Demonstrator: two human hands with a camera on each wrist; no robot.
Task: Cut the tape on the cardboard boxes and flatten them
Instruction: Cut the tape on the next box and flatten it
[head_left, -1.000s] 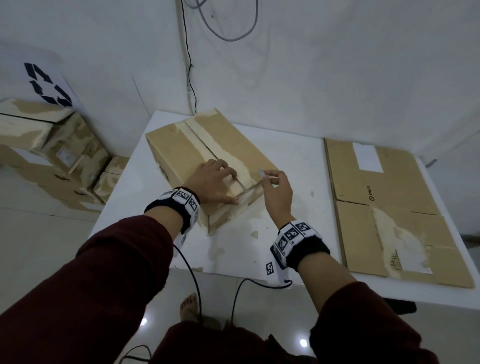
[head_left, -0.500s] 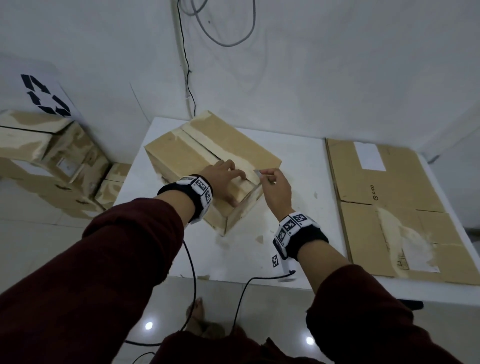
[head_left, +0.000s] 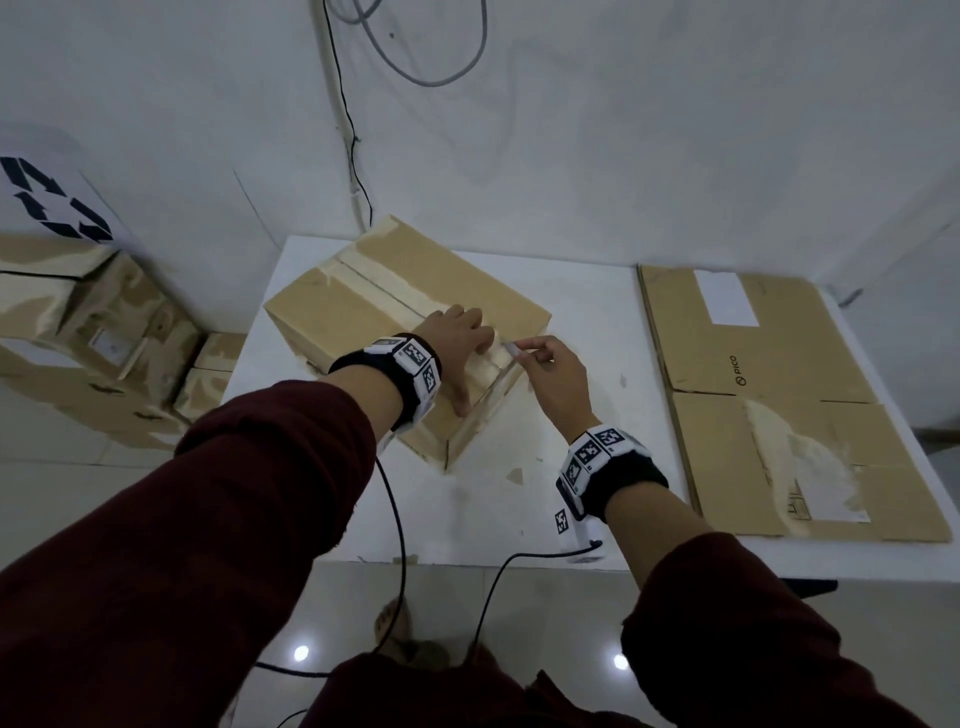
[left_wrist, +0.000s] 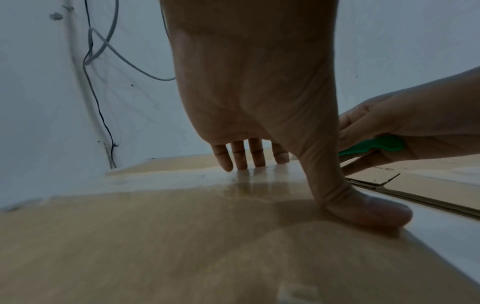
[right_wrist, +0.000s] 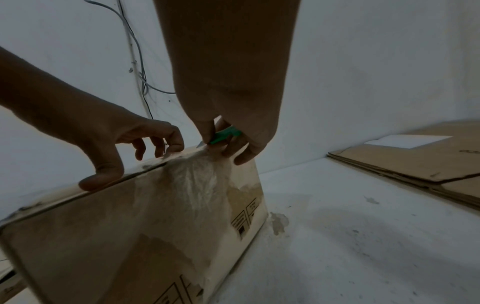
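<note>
A closed cardboard box (head_left: 363, 317) stands on the white table (head_left: 587, 291), with a strip of clear tape (head_left: 395, 296) along its top seam. My left hand (head_left: 457, 343) rests flat on the box top (left_wrist: 155, 216) near its front edge, fingers (left_wrist: 244, 156) spread and thumb pressing down. My right hand (head_left: 550, 369) pinches a small green cutter (right_wrist: 223, 135), its blade tip (head_left: 511, 347) at the box's top edge where the tape (right_wrist: 197, 176) folds down the side. In the left wrist view the cutter (left_wrist: 374, 145) shows green in the right hand.
A flattened cardboard box (head_left: 779, 405) lies on the right half of the table. More boxes (head_left: 88, 343) are stacked on the floor at left by a recycling sign (head_left: 52, 208). Cables (head_left: 353, 156) hang down the wall behind. Wrist cables (head_left: 395, 519) trail off the table's front edge.
The box has turned a little and sits further under my left hand, which slid along its top. My right hand keeps the cutter at the same top edge.
</note>
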